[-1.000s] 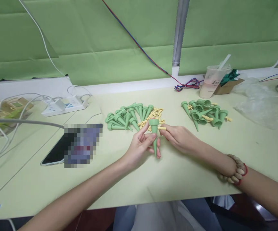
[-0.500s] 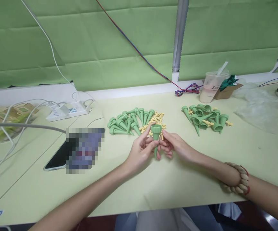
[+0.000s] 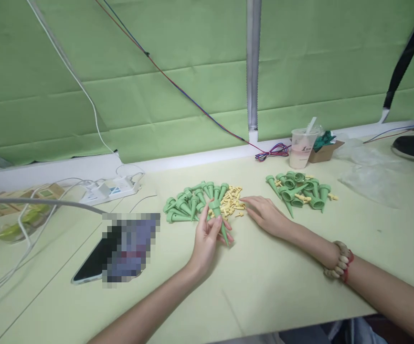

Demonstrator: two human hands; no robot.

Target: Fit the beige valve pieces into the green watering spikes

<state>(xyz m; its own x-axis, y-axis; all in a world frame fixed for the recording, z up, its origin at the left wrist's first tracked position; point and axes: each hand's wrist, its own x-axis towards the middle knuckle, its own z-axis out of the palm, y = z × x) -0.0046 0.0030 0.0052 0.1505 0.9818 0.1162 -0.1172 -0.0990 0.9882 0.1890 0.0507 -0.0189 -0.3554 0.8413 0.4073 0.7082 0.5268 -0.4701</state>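
My left hand point(image 3: 208, 236) is closed round a green plastic cone spike point(image 3: 218, 217), its wide end up and its tip pointing down to the right. Just behind it lies a heap of several green cones point(image 3: 188, 203) beside a scatter of small yellow pieces point(image 3: 231, 204). My right hand point(image 3: 264, 213) lies on the table with its fingers stretched toward the yellow pieces, fingertips at their right edge; a bead bracelet point(image 3: 339, 260) is on that wrist. A second heap of green cones with yellow pieces in them point(image 3: 298, 190) lies to the right.
A phone point(image 3: 99, 255) lies at the left front, with a white power strip point(image 3: 111, 188) and cables behind it. A plastic cup with a straw point(image 3: 301, 147), a small cardboard box point(image 3: 323, 149) and clear plastic bags point(image 3: 371, 172) stand at the back right. Green panels wall the back.
My right hand has let go of the cone and reached forward to the yellow pieces. My left hand has lowered the cone toward the table. The camera has tilted upward.
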